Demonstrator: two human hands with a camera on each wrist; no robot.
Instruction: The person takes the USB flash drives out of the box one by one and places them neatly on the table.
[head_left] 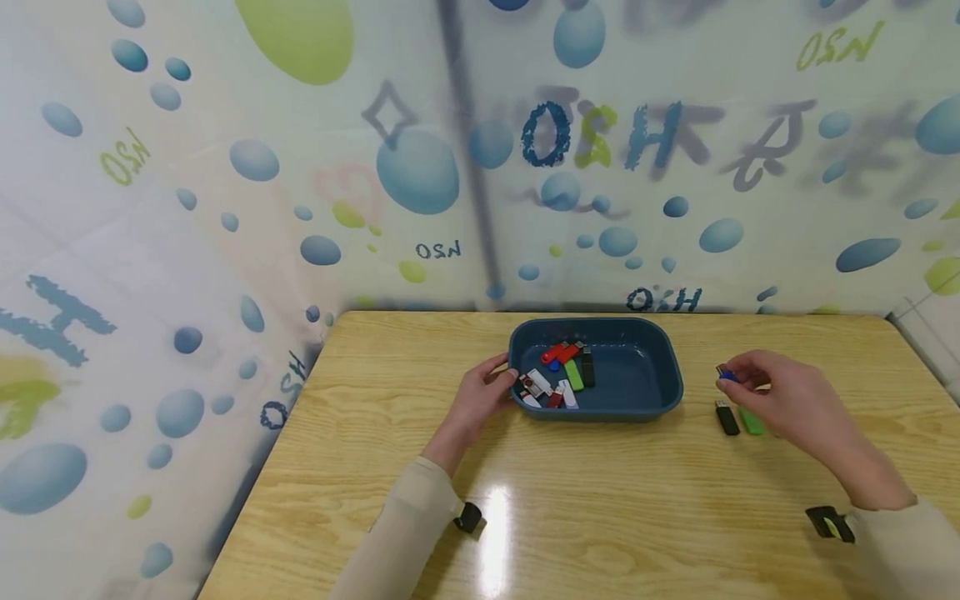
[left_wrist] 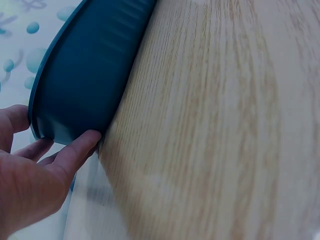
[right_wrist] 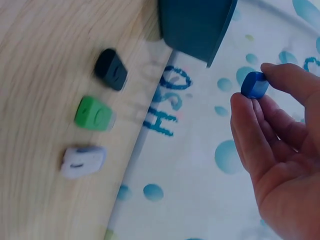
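My left hand [head_left: 483, 392] holds the left end of a dark blue plastic bin [head_left: 652, 412], thumb at the rim and fingers against the outer wall. In the left wrist view, the fingertips touch the bin's side [left_wrist: 90, 75] near the table. To the right of the bin, my right hand [head_left: 798, 404] pinches a blue USB flash drive [right_wrist: 255, 85] between thumb and fingers, above the table. Below that hand lie a black USB flash drive [head_left: 727, 418], a green one [head_left: 752, 422] and, in the right wrist view, a white one [right_wrist: 82, 161].
Inside the bin's left half lie several USB flash drives, including a red one [head_left: 553, 352], a light green one [head_left: 573, 375] and a black one [head_left: 588, 368]. The wooden table [head_left: 600, 508] backs onto a patterned curtain [head_left: 420, 275].
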